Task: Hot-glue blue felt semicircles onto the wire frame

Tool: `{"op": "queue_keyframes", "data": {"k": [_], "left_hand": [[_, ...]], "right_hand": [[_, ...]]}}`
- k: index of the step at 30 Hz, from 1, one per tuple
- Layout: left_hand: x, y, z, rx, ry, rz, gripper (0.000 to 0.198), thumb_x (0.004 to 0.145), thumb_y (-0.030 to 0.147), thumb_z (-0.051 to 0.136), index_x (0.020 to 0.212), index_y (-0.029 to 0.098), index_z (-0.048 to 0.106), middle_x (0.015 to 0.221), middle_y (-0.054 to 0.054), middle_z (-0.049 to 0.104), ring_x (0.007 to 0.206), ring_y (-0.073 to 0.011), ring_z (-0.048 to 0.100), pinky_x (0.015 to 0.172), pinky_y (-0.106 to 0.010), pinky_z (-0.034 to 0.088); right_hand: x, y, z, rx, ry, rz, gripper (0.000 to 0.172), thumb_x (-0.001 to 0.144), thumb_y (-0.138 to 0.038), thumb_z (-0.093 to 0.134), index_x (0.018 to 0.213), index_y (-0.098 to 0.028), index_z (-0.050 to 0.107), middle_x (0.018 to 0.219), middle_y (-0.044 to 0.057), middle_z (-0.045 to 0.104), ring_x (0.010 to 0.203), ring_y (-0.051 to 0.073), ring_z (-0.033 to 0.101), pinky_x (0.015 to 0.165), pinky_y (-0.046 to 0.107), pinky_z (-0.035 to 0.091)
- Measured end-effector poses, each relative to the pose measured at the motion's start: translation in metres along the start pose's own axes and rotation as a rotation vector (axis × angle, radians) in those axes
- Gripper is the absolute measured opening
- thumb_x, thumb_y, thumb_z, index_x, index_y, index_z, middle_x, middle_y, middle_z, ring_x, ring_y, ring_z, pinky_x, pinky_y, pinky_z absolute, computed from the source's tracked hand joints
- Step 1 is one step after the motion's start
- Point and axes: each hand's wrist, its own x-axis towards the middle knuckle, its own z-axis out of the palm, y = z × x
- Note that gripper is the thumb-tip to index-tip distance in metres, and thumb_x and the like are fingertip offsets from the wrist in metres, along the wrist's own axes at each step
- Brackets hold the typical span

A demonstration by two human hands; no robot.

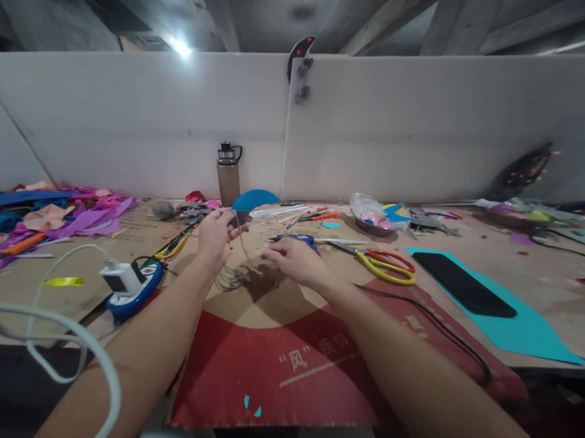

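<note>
Raised over the cardboard, my left hand [218,239] pinches a small dark grey piece [243,217]. A thin grey cord [243,244] hangs from that hand towards a loose coil of cord [230,278] on the board. My right hand [291,258] is close by on the right, its fingers pressed together near the cord; whatever lies between the fingertips is too small to make out. Just behind it, partly covered by the hand, is a blue glue gun [308,240]. Beneath both hands lies a red and tan cardboard sheet [263,368].
Scissors with red and yellow handles [383,267] and a black phone [462,284] on turquoise sheet [525,333] lie right. A blue power strip [136,295] with white cable stands left. A bottle [228,177], bagged bowl [378,214] and coloured scraps [56,212] line the white partition [140,116].
</note>
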Motion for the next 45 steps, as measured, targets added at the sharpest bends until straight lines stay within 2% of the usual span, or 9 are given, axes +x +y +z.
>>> {"op": "queue_keyframes", "data": {"k": [6, 9, 13, 20, 27, 31, 36, 40, 45], "left_hand": [[-0.005, 0.004, 0.003, 0.017, -0.031, 0.011, 0.006, 0.072, 0.013, 0.057, 0.074, 0.013, 0.052, 0.068, -0.005, 0.065, 0.064, -0.0151, 0.066, 0.061, -0.028, 0.056], [-0.005, 0.003, 0.002, 0.011, -0.046, 0.018, 0.007, 0.073, 0.014, 0.058, 0.073, 0.013, 0.051, 0.069, -0.005, 0.064, 0.066, -0.0153, 0.066, 0.063, -0.028, 0.056], [-0.007, 0.002, 0.004, -0.003, -0.055, 0.006, 0.006, 0.074, 0.014, 0.057, 0.073, 0.012, 0.052, 0.07, -0.006, 0.064, 0.066, -0.0152, 0.067, 0.065, -0.029, 0.056], [-0.009, -0.005, 0.006, 0.023, -0.076, -0.052, 0.007, 0.073, 0.012, 0.059, 0.072, 0.012, 0.052, 0.069, -0.005, 0.064, 0.065, -0.0148, 0.066, 0.066, -0.03, 0.056], [-0.001, -0.004, 0.0, -0.001, -0.022, -0.011, 0.004, 0.074, 0.012, 0.057, 0.074, 0.011, 0.053, 0.068, -0.006, 0.065, 0.062, -0.0133, 0.066, 0.063, -0.027, 0.056], [0.002, -0.006, -0.003, -0.011, -0.006, -0.004, 0.005, 0.073, 0.011, 0.058, 0.073, 0.011, 0.053, 0.068, -0.005, 0.064, 0.062, -0.0132, 0.066, 0.065, -0.029, 0.056], [0.0, -0.007, -0.002, 0.016, 0.004, -0.019, 0.004, 0.073, 0.013, 0.058, 0.073, 0.011, 0.054, 0.073, -0.008, 0.066, 0.061, -0.0131, 0.065, 0.062, -0.028, 0.056], [-0.002, -0.008, 0.0, 0.057, -0.008, -0.006, 0.005, 0.072, 0.013, 0.058, 0.072, 0.01, 0.054, 0.069, -0.006, 0.064, 0.061, -0.014, 0.065, 0.06, -0.027, 0.056], [-0.001, -0.013, 0.001, 0.126, -0.021, 0.035, 0.009, 0.069, 0.016, 0.062, 0.071, 0.012, 0.054, 0.064, -0.002, 0.06, 0.062, -0.0151, 0.065, 0.061, -0.03, 0.056]], "right_hand": [[0.001, 0.027, -0.032, -0.372, 0.318, 0.302, 0.025, 0.08, -0.039, 0.051, 0.077, -0.017, 0.063, 0.069, 0.007, 0.063, 0.062, 0.016, 0.052, 0.059, 0.027, 0.032], [-0.001, 0.047, -0.035, -0.496, 0.2, 0.427, 0.027, 0.075, -0.043, 0.058, 0.072, -0.017, 0.065, 0.068, 0.011, 0.065, 0.063, 0.019, 0.056, 0.058, 0.028, 0.034], [-0.002, 0.067, -0.026, -0.407, 0.115, 0.497, 0.012, 0.064, -0.029, 0.065, 0.07, -0.018, 0.066, 0.071, 0.012, 0.067, 0.064, 0.02, 0.06, 0.057, 0.028, 0.037], [0.007, 0.078, -0.021, -0.028, 0.287, 0.619, 0.009, 0.054, -0.023, 0.067, 0.061, -0.019, 0.062, 0.059, 0.006, 0.062, 0.057, 0.021, 0.057, 0.054, 0.031, 0.04], [0.012, 0.065, -0.033, 0.253, 0.522, 0.593, 0.02, 0.065, -0.022, 0.052, 0.085, -0.02, 0.052, 0.066, 0.002, 0.058, 0.05, 0.014, 0.053, 0.047, 0.028, 0.043], [0.01, 0.043, -0.039, 0.494, 0.636, 0.429, 0.03, 0.062, -0.02, 0.051, 0.091, -0.02, 0.047, 0.084, 0.002, 0.06, 0.059, 0.011, 0.056, 0.048, 0.022, 0.044], [0.002, 0.017, -0.036, 0.665, 0.519, 0.138, 0.027, 0.067, -0.026, 0.057, 0.092, -0.019, 0.05, 0.077, -0.001, 0.059, 0.054, 0.008, 0.049, 0.044, 0.02, 0.04], [-0.002, 0.008, -0.028, 0.584, 0.341, 0.068, 0.022, 0.076, -0.035, 0.054, 0.09, -0.018, 0.054, 0.067, -0.003, 0.053, 0.05, 0.007, 0.043, 0.045, 0.021, 0.039], [-0.004, 0.005, -0.018, 0.445, 0.305, 0.029, 0.025, 0.079, -0.036, 0.053, 0.099, -0.02, 0.051, 0.084, 0.002, 0.06, 0.051, 0.008, 0.043, 0.044, 0.023, 0.038]]}}
